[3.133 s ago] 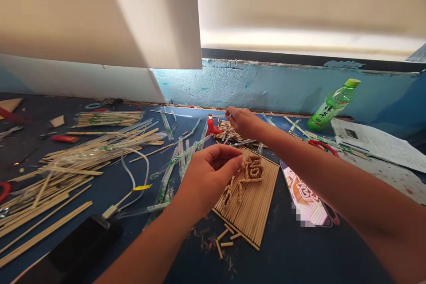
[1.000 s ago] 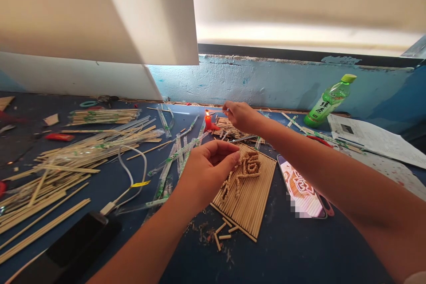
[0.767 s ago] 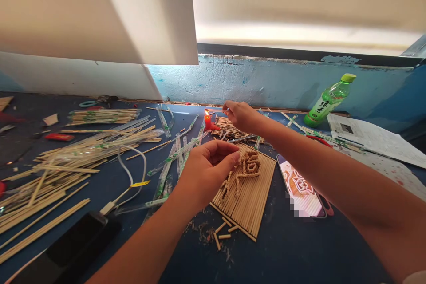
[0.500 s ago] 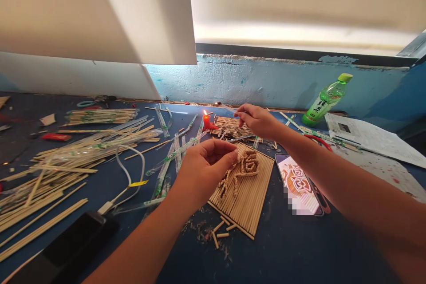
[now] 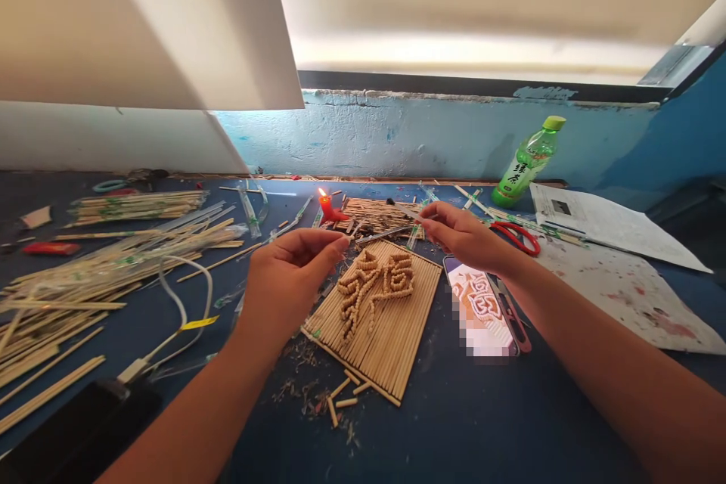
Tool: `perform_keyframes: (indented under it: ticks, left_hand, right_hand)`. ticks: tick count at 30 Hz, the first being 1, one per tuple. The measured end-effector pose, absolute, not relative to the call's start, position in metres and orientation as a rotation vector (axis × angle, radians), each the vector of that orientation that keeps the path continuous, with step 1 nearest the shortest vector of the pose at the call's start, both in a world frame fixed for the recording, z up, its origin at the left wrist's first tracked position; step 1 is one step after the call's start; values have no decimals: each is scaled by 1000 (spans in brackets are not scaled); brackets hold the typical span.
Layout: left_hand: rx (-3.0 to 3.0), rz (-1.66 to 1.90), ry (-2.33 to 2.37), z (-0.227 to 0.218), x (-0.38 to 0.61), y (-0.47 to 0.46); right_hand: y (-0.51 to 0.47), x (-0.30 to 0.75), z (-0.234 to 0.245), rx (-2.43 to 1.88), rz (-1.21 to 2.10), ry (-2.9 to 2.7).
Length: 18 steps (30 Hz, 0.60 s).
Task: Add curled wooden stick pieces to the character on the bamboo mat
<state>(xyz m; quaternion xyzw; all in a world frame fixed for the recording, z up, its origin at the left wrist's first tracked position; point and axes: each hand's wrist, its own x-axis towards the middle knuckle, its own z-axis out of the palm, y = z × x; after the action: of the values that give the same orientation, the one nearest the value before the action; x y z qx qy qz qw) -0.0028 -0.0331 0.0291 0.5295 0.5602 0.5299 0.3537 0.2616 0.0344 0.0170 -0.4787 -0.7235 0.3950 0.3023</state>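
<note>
My left hand (image 5: 289,280) is closed in a pinch above the upper left edge of a mat of joined bamboo sticks (image 5: 391,352). A tiny pale piece (image 5: 347,240) shows at its fingertips, too small to name surely. My right hand (image 5: 459,234) grips a thin translucent stick (image 5: 405,210) with a blackened tip, held beyond the mat. Raised character shapes built from short stick pieces (image 5: 368,280) stand on the mat. A lit red candle (image 5: 327,208) burns behind my left hand, in front of a dark-stained row of sticks (image 5: 377,212).
Loose bamboo sticks (image 5: 68,302) and a white cable (image 5: 209,280) lie at left. At right are a phone (image 5: 482,310) showing a picture of similar characters, red-handled scissors (image 5: 516,238), a green tea bottle (image 5: 527,162) and paper sheets (image 5: 618,231). Cut pieces (image 5: 333,412) lie in front.
My left hand has moved left, off the character shapes. My right hand has drawn the stick away from the candle, and its glowing tip is now dark. The view has shifted right.
</note>
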Motion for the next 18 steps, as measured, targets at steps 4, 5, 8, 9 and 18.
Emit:
perform_keyframes:
  ticks: [4,5,8,9,18]
  left_hand:
    - [1376,1337,1482,23,-4,-29]
    - [1372,1330,1480,23,-4,-29]
    - [1353,1318,1465,23,-4,-30]
    - [1351,1312,1460,23,-4,-30]
    - [1400,1288,1489,26,-5,-31]
  right_hand:
    - [42,265,7,-1410,895,-1923]
    - [44,267,5,-1441,906,-1908]
    - [49,273,0,-1498,927,-1866]
    - [50,275,0,-1504,917,-1866]
    - [30,259,16,-1249,1246,-1996]
